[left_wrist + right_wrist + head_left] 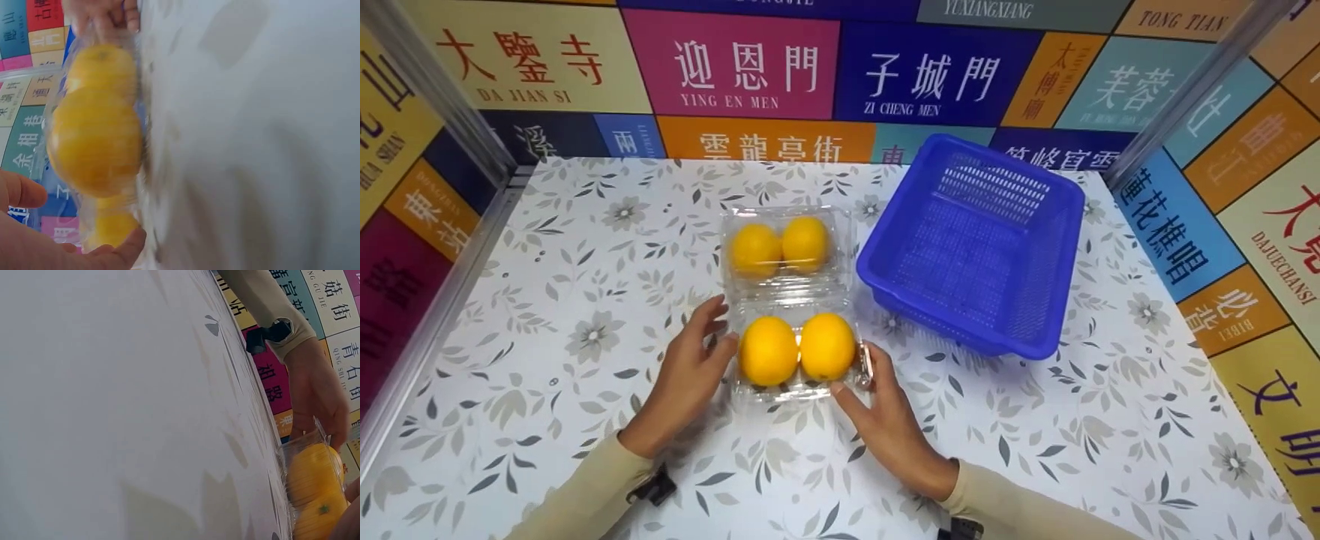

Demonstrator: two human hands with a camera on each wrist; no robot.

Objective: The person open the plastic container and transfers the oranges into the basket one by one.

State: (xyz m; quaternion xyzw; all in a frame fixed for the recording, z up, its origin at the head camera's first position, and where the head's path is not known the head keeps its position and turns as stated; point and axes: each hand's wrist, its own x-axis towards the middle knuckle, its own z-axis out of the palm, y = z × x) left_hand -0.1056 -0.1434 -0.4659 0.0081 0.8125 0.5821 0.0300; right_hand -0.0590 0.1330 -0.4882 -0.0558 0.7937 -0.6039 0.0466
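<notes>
A clear plastic clamshell box stands with its lid raised or folded back. Two oranges sit in its near half. Behind them, two more oranges show through clear plastic; whether they lie in the far half or in another box I cannot tell. My right hand holds the box's near right corner between thumb and fingers. Along the left side, my left hand has its fingers spread, close to the box wall. In the left wrist view, its thumb stands apart from the oranges.
A blue plastic basket with slotted walls stands to the right of the box, with nothing in it. White cloth with grey leaves and flowers covers the table. Panels with coloured lettering stand around the back and sides.
</notes>
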